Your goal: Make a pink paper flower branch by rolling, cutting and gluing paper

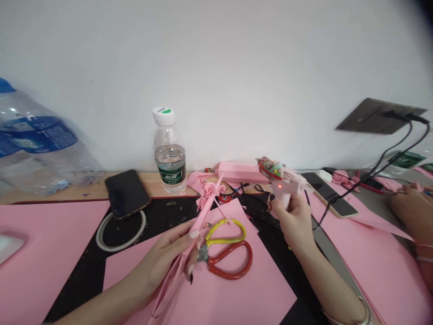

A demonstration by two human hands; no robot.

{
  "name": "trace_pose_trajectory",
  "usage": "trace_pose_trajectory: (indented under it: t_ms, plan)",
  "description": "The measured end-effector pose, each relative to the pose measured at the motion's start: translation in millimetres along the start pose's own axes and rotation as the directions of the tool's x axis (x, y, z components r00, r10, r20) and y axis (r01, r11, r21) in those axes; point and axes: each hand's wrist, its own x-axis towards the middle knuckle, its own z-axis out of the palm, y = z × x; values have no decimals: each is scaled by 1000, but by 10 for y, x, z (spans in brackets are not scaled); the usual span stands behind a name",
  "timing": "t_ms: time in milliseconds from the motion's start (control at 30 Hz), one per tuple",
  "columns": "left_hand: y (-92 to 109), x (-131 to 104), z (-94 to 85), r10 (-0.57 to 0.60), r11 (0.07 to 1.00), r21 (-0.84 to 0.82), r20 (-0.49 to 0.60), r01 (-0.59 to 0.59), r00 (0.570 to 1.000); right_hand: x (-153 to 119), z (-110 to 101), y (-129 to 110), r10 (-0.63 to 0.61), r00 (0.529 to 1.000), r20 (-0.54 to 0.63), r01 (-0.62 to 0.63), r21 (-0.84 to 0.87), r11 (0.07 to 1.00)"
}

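Note:
My left hand (pixel 179 246) is closed around a long folded strip of pink paper (pixel 201 216), which slants up and away from me. Small pink paper flowers (pixel 204 197) show near the strip's upper end; whether they are joined to it I cannot tell. Gripped in my right hand (pixel 296 221) is a white hot glue gun (pixel 287 184), with a red light glowing and a colourful wrapping around its front, pointing left. Scissors (pixel 233 273) with one yellow and one red handle lie on a pink paper sheet (pixel 260 289) beside my left hand, their blades mostly hidden by it.
A water bottle (pixel 170 162) stands by the wall, with a phone (pixel 126 193) and a tape roll (pixel 99 234) to its left. A large bottle (pixel 37 135) lies far left. Cables (pixel 355 184) hang from a wall socket (pixel 368 115). Another person's hand (pixel 414 207) is far right.

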Motion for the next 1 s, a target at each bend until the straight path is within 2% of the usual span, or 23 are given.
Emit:
trace_pose_trajectory:
  t_ms: [133, 233, 333, 433, 600, 767, 1000]
  plan:
    - [-16, -5, 10, 22, 1000, -16, 3, -22, 1000, -70, 32, -22, 37, 981, 188, -63, 132, 989]
    - [0, -20, 36, 33, 999, 8, -6, -33, 999, -136, 48, -3, 67, 926, 373, -140, 170, 975]
    - [14, -37, 68, 28, 999, 42, -26, -27, 999, -206, 61, 5, 76, 871, 485, -166, 145, 975]
    - [7, -56, 98, 28, 994, 111, -61, -21, 998, -253, 88, -43, 52, 845, 531, -88, 44, 995]
    - [-26, -81, 130, 8, 986, 168, -127, 14, 992, -273, 142, -126, -52, 814, 578, 74, -15, 997]
    - [-53, -95, 125, 23, 979, 204, -143, 7, 990, -276, 145, -107, -53, 829, 557, 115, -77, 990]
    - [-61, -103, 135, -5, 988, 154, -161, 31, 987, -270, 138, -117, -42, 821, 570, 118, -97, 988]
